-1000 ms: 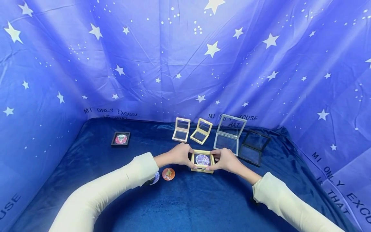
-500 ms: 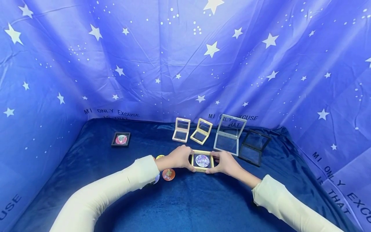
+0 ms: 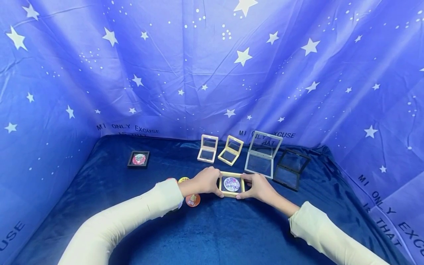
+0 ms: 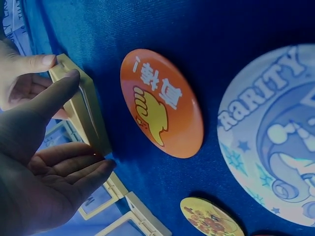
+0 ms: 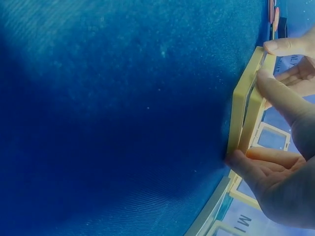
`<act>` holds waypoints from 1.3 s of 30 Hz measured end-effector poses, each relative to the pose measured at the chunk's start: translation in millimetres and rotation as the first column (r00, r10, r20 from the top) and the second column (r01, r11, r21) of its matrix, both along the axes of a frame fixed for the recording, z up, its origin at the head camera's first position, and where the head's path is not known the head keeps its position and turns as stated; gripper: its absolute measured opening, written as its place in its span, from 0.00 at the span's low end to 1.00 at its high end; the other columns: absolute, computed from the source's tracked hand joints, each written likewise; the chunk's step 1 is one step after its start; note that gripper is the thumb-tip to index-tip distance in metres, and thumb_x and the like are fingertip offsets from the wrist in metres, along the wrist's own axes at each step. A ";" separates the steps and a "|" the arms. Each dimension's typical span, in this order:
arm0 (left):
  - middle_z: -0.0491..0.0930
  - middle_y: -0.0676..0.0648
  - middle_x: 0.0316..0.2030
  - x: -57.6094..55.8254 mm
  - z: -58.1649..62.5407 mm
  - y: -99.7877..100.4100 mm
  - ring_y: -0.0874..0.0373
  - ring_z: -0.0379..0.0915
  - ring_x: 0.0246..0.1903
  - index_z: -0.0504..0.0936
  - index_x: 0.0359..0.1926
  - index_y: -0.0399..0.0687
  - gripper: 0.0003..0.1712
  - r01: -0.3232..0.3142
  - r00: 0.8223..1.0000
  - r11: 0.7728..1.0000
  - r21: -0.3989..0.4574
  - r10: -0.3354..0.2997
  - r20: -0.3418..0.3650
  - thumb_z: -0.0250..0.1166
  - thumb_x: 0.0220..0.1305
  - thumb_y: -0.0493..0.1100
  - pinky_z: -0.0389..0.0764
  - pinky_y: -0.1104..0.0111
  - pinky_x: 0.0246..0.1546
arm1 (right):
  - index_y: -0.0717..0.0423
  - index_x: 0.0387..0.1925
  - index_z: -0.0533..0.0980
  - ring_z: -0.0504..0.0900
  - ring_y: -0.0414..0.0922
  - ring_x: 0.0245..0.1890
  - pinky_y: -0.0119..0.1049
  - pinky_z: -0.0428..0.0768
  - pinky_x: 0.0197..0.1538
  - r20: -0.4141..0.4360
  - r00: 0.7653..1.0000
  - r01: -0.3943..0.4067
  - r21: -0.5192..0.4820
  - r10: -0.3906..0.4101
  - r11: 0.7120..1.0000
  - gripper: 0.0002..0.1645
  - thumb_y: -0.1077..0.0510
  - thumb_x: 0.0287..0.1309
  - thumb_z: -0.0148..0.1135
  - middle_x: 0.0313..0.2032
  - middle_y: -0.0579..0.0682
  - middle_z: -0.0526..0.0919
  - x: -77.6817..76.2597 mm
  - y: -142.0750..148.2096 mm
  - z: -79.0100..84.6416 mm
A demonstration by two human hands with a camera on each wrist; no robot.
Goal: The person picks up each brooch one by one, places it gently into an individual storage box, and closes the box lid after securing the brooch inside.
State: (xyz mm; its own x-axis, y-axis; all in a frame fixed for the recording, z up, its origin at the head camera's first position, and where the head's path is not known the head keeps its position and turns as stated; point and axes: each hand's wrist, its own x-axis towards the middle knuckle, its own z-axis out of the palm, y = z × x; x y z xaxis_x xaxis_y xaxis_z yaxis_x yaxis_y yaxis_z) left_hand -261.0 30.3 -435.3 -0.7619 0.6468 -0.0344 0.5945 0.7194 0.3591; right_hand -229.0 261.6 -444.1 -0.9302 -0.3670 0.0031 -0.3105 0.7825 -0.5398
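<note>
A yellow-framed display case [image 3: 232, 173] with clear panes lies between the two hands. Inside shows a round purple-and-white badge [image 3: 231, 184]. My left hand [image 3: 207, 180] grips the case's left side, thumb at the near corner and fingers behind. At the right side, my right hand [image 3: 260, 187] holds it between thumb and fingers. From the right wrist, a narrow gap shows between the case's two halves [image 5: 244, 101]. Beside the left hand lie an orange thumbs-up badge [image 4: 162, 103], a large pale "Rarity" badge [image 4: 275, 132] and a yellow flower-picture badge [image 4: 209, 216].
Behind the hands stand opened cases: a pale pink one [image 3: 207, 148], a yellow one [image 3: 230, 150], a large grey one [image 3: 263, 154] and a black one [image 3: 291, 169]. A black case holding a red badge [image 3: 138, 159] lies far left. Blue cloth [image 3: 212, 235] covers the table.
The case's lid, tilted up a second ago, has come down almost flat over the badge. Both thumbs have shifted outward to its near corners. The left forearm uncovers the yellow badge.
</note>
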 end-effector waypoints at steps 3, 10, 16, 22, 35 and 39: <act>0.73 0.57 0.18 0.8 -0.6 1.7 0.64 0.66 0.21 0.85 0.30 0.45 0.24 -0.001 1.000 1.000 -0.022 0.001 -0.019 0.84 0.44 0.58 0.67 0.72 0.25 | 0.70 0.60 0.77 0.85 0.60 0.55 0.50 0.84 0.54 -0.009 1.000 0.012 0.005 -0.012 1.000 0.49 0.48 0.38 0.86 0.58 0.68 0.82 1.6 -0.5 -1.4; 0.73 0.57 0.18 -0.6 -1.2 3.2 0.64 0.65 0.21 0.83 0.28 0.47 0.24 -0.002 0.998 0.999 -0.049 -0.001 -0.058 0.84 0.43 0.59 0.67 0.72 0.25 | 0.71 0.61 0.76 0.84 0.60 0.57 0.50 0.83 0.54 -0.017 0.999 0.038 0.023 -0.037 0.999 0.52 0.48 0.35 0.87 0.60 0.70 0.79 -0.4 -2.1 -2.6; 0.73 0.57 0.18 0.8 -1.2 3.1 0.65 0.65 0.20 0.83 0.29 0.47 0.24 -0.017 0.999 0.999 -0.039 0.015 -0.041 0.84 0.43 0.58 0.67 0.72 0.25 | 0.70 0.59 0.78 0.84 0.60 0.57 0.51 0.83 0.55 -0.021 0.999 0.035 0.037 -0.034 0.999 0.51 0.48 0.35 0.87 0.58 0.69 0.81 -1.2 -3.3 -1.3; 0.77 0.55 0.20 3.7 -0.9 2.5 0.63 0.69 0.21 0.84 0.31 0.45 0.24 -0.014 0.999 1.000 -0.015 0.014 -0.031 0.84 0.45 0.56 0.73 0.69 0.26 | 0.67 0.58 0.80 0.84 0.58 0.56 0.52 0.82 0.56 -0.025 0.999 0.041 0.049 -0.040 0.998 0.49 0.47 0.34 0.87 0.57 0.66 0.83 -0.4 -4.8 -0.3; 0.65 0.56 0.12 9.6 3.0 3.2 0.64 0.61 0.12 0.81 0.27 0.43 0.19 -0.095 0.993 0.991 0.095 0.088 0.079 0.76 0.59 0.53 0.61 0.74 0.16 | 0.67 0.57 0.80 0.85 0.54 0.49 0.52 0.83 0.51 -0.040 0.999 0.033 0.094 -0.029 0.995 0.49 0.46 0.34 0.87 0.54 0.64 0.85 1.3 -5.6 4.3; 0.65 0.56 0.11 12.4 5.3 6.6 0.64 0.62 0.12 0.76 0.22 0.45 0.17 -0.183 0.979 0.972 0.147 0.168 0.111 0.73 0.61 0.44 0.63 0.75 0.16 | 0.68 0.57 0.80 0.85 0.53 0.46 0.51 0.83 0.49 -0.034 0.999 0.025 0.109 -0.021 0.994 0.49 0.45 0.35 0.87 0.53 0.63 0.86 1.1 -5.4 6.0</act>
State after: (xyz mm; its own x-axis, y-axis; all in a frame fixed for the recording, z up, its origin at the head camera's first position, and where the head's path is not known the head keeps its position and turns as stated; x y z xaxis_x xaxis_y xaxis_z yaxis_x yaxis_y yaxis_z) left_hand -248.6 36.9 -430.0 -0.8621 0.5063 -0.0233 0.4204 0.7399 0.5252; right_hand -227.9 256.2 -438.1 -0.9386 -0.3451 -0.0047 -0.3078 0.8432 -0.4407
